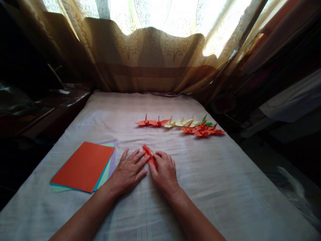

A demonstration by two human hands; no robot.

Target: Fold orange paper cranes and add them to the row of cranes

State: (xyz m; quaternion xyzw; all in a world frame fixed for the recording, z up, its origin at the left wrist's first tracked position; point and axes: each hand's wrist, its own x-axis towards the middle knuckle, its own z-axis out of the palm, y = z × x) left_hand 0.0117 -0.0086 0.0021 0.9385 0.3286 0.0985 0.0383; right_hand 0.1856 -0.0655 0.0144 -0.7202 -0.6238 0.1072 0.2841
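A narrow folded piece of orange paper (146,150) lies on the white cloth between my hands. My right hand (164,171) grips its near end, thumb and fingers closed around it. Spread flat on the cloth, my left hand (130,168) touches the paper's left side with its fingertips. Part of the paper is hidden under the fingers. Beyond my hands stand several folded paper cranes: orange ones (146,123) on the left, pale yellow ones (179,123) in the middle, more orange ones (204,130) on the right, and a green one (209,123) behind those.
Left of my hands lies a stack of coloured paper sheets (84,165), orange on top, with blue, green and lilac edges showing. The white cloth (213,187) covers the whole surface. A curtain (150,57) hangs at the far edge, and a dark shelf (67,97) stands at the left.
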